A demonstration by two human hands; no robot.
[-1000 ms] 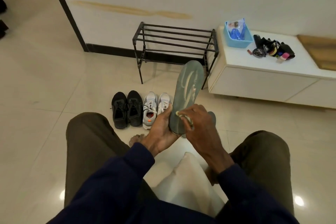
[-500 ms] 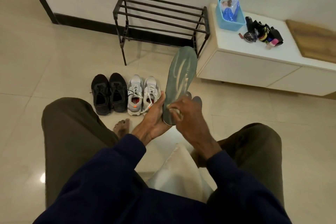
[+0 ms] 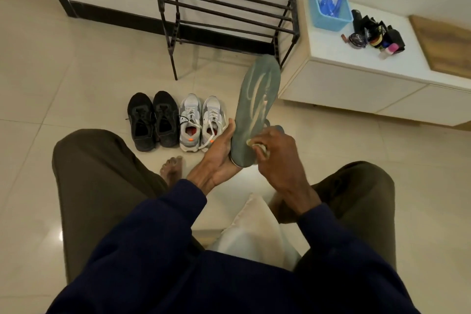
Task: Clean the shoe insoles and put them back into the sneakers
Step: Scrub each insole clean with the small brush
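My left hand [image 3: 221, 158] has its fingers curled round the heel end of the grey-green insole [image 3: 256, 109], thumb up along the left edge, and holds it upright out in front of my knees with the toe end pointing at the shoe rack [image 3: 226, 15]. My right hand [image 3: 276, 158] is bunched at the insole's lower right, fingers closed on a small pale wad [image 3: 257, 146] that is pressed against the insole's face just above the heel; what the wad is made of I cannot tell. Pale streaks run up the middle of the insole. Peeking out behind my right knuckles there is a dark rounded tip [image 3: 278, 128], too hidden to name. Down on the tile floor [image 3: 63, 79], left of the insole, the grey sneakers [image 3: 201, 122] sit side by side, laces loose, orange showing inside, and the black sneakers [image 3: 153, 121] are just beside them on the left. My bare foot [image 3: 172, 169] rests near the shoes. A pale cushion [image 3: 254, 232] lies between my legs. Off to the right, the white cabinet [image 3: 356, 84] carries a blue basket [image 3: 328, 7] and a cluster of dark small items [image 3: 374, 35].
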